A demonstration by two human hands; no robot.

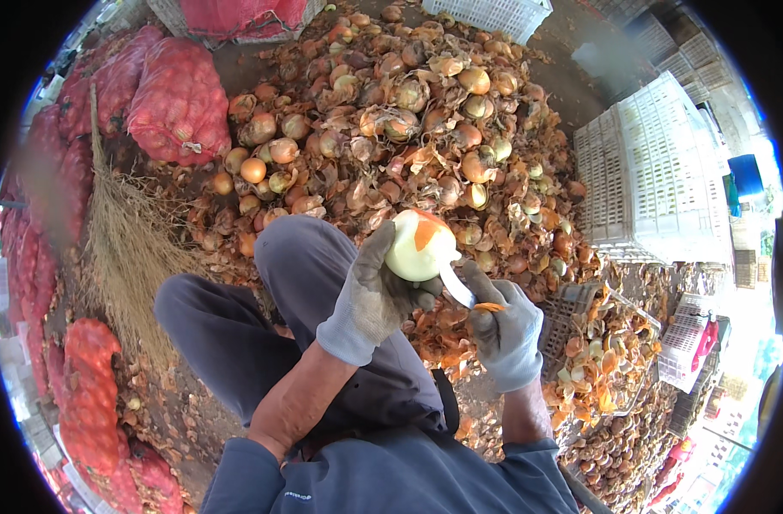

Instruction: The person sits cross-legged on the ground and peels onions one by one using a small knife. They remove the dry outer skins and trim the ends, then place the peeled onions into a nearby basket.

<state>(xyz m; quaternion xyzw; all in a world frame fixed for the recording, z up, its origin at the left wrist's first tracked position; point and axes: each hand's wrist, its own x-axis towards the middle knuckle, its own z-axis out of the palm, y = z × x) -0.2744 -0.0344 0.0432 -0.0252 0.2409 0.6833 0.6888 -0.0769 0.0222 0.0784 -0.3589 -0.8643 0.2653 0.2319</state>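
Gloved in grey-coated fabric, my left hand (378,292) holds a mostly peeled onion (414,254) above my knees. Its flesh is pale, with one patch of orange skin left on the upper side. My right hand (507,327), in a matching glove, grips a small knife (455,284). The blade touches the onion's lower right side, near its tip end. A strip of orange skin (489,307) lies against my right fingers. The knife's handle is hidden inside the hand.
A heap of unpeeled onions (391,122) spreads in front of my knees. Red mesh sacks (179,99) and a twig broom (124,231) are at left. White plastic crates (648,173) stand at right, above a crate of onion skins (600,360). Another white crate (494,16) sits behind the heap.
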